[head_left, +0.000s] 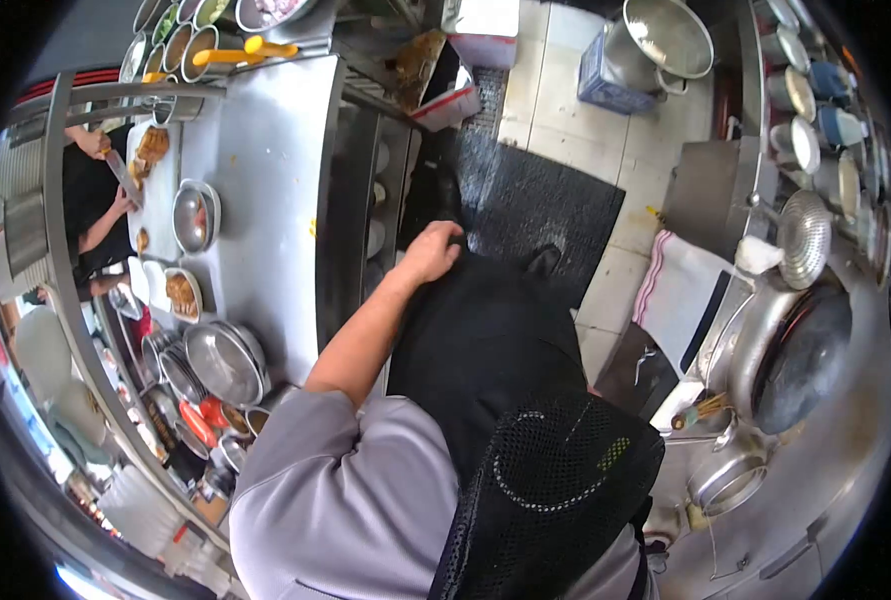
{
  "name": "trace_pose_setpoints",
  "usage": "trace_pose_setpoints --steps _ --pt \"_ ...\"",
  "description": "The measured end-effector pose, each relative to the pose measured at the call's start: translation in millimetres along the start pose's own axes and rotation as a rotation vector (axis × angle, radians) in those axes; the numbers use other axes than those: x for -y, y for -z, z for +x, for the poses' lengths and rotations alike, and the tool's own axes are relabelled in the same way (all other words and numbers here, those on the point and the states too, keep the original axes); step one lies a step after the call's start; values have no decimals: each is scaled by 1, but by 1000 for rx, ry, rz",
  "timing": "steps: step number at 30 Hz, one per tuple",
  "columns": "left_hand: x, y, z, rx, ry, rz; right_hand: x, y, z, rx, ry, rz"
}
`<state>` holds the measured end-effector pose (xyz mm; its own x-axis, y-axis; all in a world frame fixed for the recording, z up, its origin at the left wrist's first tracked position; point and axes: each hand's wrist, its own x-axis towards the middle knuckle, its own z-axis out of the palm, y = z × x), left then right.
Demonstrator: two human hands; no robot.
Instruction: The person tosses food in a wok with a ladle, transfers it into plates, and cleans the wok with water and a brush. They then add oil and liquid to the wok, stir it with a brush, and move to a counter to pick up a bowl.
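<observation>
My left hand (432, 252) is closed at the front of my black apron (495, 330), with its fingers curled against something dark that I cannot make out. My left forearm stretches forward from a grey sleeve. To the left of this hand is the edge of a steel counter (270, 180), with dark shelving below it. My right hand does not show. Black mesh (555, 500) covers the right side of my upper body. Two dark shoes are partly visible on a black floor mat (550, 205).
Across the counter, a person holds a knife (123, 176) over browned food on a white board (162, 205). Steel bowls (227, 362) stand nearby. At right are a towel (677, 290), a wok (805, 360) and hanging ladles. A large pot (655, 45) stands ahead.
</observation>
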<state>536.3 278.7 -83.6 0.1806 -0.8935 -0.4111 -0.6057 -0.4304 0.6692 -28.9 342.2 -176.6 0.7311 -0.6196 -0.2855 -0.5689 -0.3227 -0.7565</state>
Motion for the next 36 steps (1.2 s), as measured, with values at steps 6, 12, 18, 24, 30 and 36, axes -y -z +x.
trace_pose_setpoints --steps 6,12,18,24,30,36 --pt "120 -73 -85 -64 804 -103 1 83 35 -254 -1185 990" --pt "132 -107 -144 -105 1002 -165 -8 121 124 -257 -1041 786" --pt "191 -106 -157 -443 1101 -162 -14 126 165 68 -891 613" --pt "272 -56 -148 -584 1491 -79 16 153 191 295 -907 121" --pt "369 -96 -135 -653 1502 -160 -61 150 207 329 -721 53" --pt "381 -127 -121 -732 1461 -281 -36 131 282 338 -459 -128"
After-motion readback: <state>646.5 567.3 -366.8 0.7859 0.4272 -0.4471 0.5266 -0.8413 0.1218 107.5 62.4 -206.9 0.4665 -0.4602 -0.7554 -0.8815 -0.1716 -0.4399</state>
